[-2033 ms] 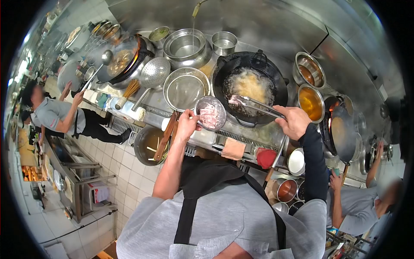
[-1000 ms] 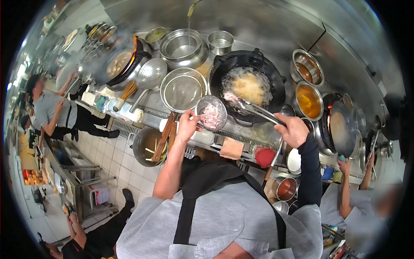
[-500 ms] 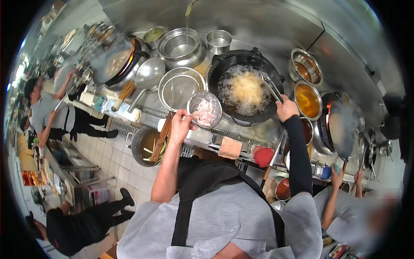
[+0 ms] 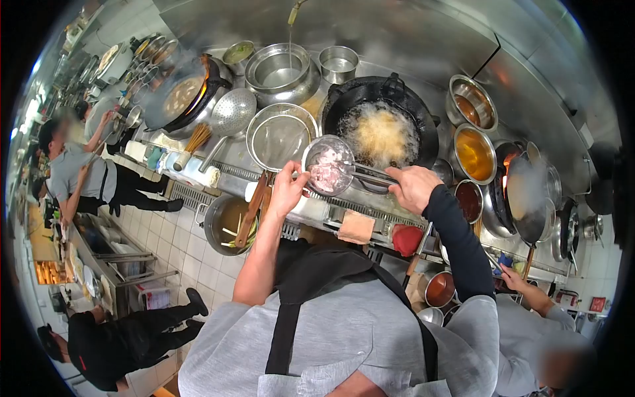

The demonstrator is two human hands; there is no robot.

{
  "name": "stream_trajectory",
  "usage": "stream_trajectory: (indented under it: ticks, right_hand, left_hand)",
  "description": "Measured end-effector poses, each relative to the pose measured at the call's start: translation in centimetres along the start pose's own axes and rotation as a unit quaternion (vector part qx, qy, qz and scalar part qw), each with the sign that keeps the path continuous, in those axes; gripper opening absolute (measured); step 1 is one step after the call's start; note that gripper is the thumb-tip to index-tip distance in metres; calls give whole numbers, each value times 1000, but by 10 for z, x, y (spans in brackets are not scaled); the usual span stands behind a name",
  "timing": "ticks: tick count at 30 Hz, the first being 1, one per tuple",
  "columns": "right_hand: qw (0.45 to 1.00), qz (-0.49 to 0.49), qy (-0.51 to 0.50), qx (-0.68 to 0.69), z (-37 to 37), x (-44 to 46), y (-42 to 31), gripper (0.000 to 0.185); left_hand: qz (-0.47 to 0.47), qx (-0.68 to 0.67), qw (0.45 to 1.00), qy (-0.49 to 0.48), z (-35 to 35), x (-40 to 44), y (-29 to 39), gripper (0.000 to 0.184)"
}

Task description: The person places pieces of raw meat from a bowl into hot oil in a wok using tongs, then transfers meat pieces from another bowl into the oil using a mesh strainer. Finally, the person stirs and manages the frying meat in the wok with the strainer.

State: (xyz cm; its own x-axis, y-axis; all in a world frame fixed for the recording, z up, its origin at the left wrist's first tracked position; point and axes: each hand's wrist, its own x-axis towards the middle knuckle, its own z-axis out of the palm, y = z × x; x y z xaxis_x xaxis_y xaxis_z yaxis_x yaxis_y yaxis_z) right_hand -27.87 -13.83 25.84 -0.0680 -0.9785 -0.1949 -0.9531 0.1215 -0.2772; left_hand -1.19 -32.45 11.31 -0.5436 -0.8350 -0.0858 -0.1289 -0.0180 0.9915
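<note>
My left hand grips the rim of a small metal bowl that holds pale, floury pieces of raw meat. In my right hand is a pair of metal tongs, their tips inside the bowl at the meat; whether they pinch a piece I cannot tell. Just beyond, a black wok of bubbling oil has a golden, frothing mass in it. The bowl is held in front of the wok's near left edge, close to a round wire strainer.
A perforated ladle and a bamboo brush lie left. Behind stands a large metal pot under running water. Bowls of amber liquid and red sauce sit right, near a flaming burner with another wok. Co-workers stand on both sides.
My right hand has swung the tongs from over the wok down and left into the bowl. The bowl has shifted slightly right. The co-worker at right has moved their arm.
</note>
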Motion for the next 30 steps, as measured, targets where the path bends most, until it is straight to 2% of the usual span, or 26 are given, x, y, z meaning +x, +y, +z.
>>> stream_trajectory:
  ticks: [2, 4, 7, 12, 15, 17, 20, 23, 24, 27, 30]
  right_hand:
    - [1000, -9, 14, 4, -7, -8, 1, 33]
    - [999, -18, 32, 18, -20, -19, 2, 37]
    - [990, -39, 75, 116, -31, -31, 17, 40]
    - [990, 84, 41, 105, -43, -35, 23, 41]
    - [996, 49, 40, 62, -4, -7, 53, 42]
    - [997, 64, -17, 42, 22, 30, 62, 39]
    - [987, 152, 51, 20, 74, 71, 66, 37]
    - [987, 102, 90, 81, 47, 58, 40, 39]
    - [988, 59, 100, 98, 43, 50, 35, 38]
    - [994, 21, -2, 109, 19, 34, 0, 40]
    - [997, 7, 5, 75, 37, 36, -1, 42]
  left_hand:
    - [-52, 10, 999, 1, -2, 2, -6, 19]
    - [-58, 10, 998, 5, -2, 2, -10, 17]
    - [-61, 19, 998, 19, 4, 2, -9, 16]
    - [-77, -18, 996, 46, -2, 4, -27, 16]
    - [-74, -28, 995, 59, -4, 1, -25, 17]
    - [-71, -17, 995, 62, -5, 3, -26, 16]
    - [-72, -28, 994, 73, -4, 2, -21, 16]
    - [-77, -3, 994, 74, -12, 0, -24, 15]
    - [-67, -11, 995, 75, -13, 0, -25, 16]
    - [-41, 5, 997, 69, -13, 0, -24, 16]
    - [-23, 4, 998, 60, -9, 0, -19, 16]
